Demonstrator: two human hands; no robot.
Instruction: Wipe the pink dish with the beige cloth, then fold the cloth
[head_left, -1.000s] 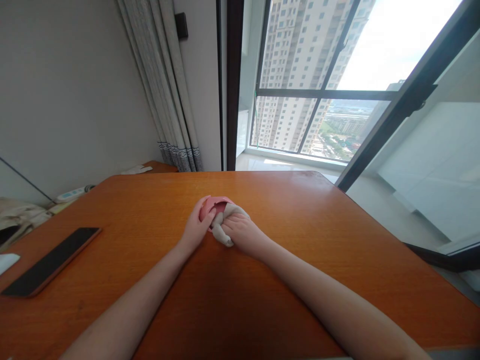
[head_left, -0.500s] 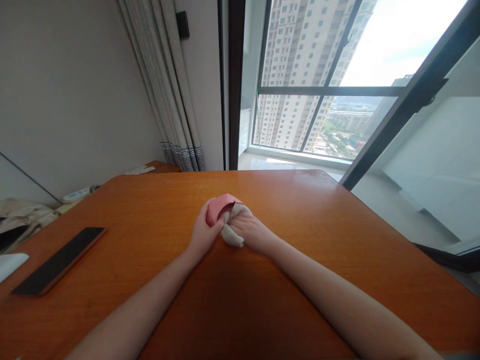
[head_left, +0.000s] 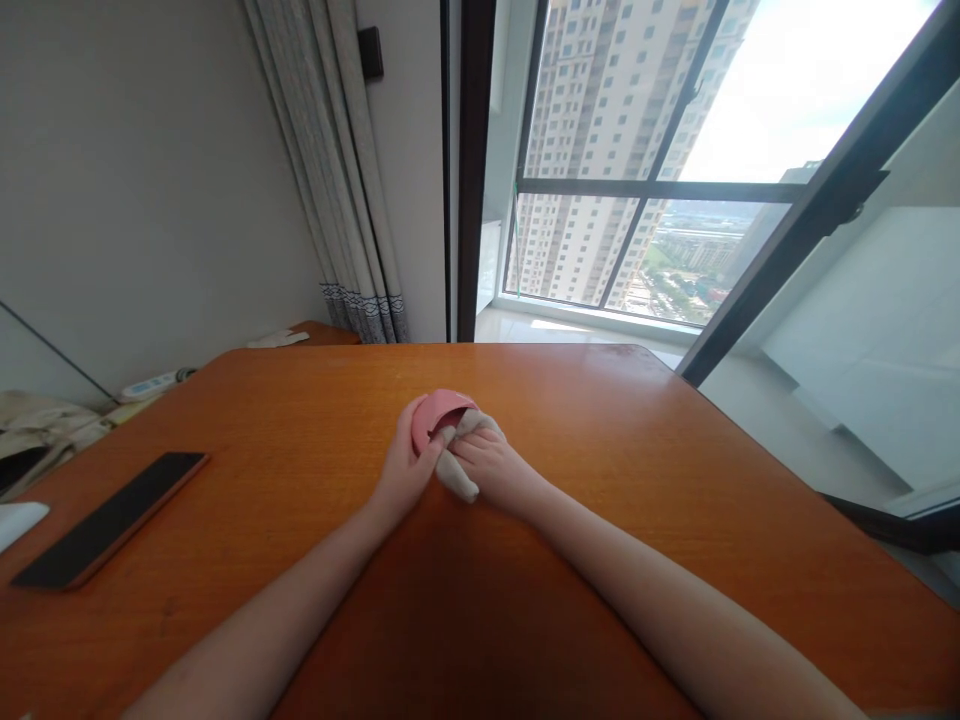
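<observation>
Over the middle of the table, my left hand [head_left: 406, 455] grips the near left side of a small pink hollow object [head_left: 435, 410]. It has a rounded outer wall and an opening that faces right and toward me; I cannot make out its exact kind. Bunched under the fingers of my right hand [head_left: 501, 470] is a light grey cloth [head_left: 459, 478], pressed against the pink object's opening. One end of the cloth hangs down between my hands. The fingertips of my right hand are partly hidden in the cloth.
A brown wooden table [head_left: 600, 440] spans the view. To the left lies a black phone [head_left: 112, 520], with a white item [head_left: 21, 522] at the edge beside it. Past the left edge are a power strip [head_left: 154, 386] and beige fabric [head_left: 41, 430]. A window stands beyond the table.
The pink object has turned slightly in my left hand, showing a rounder rim. My right hand and the cloth have shifted a little left and toward me.
</observation>
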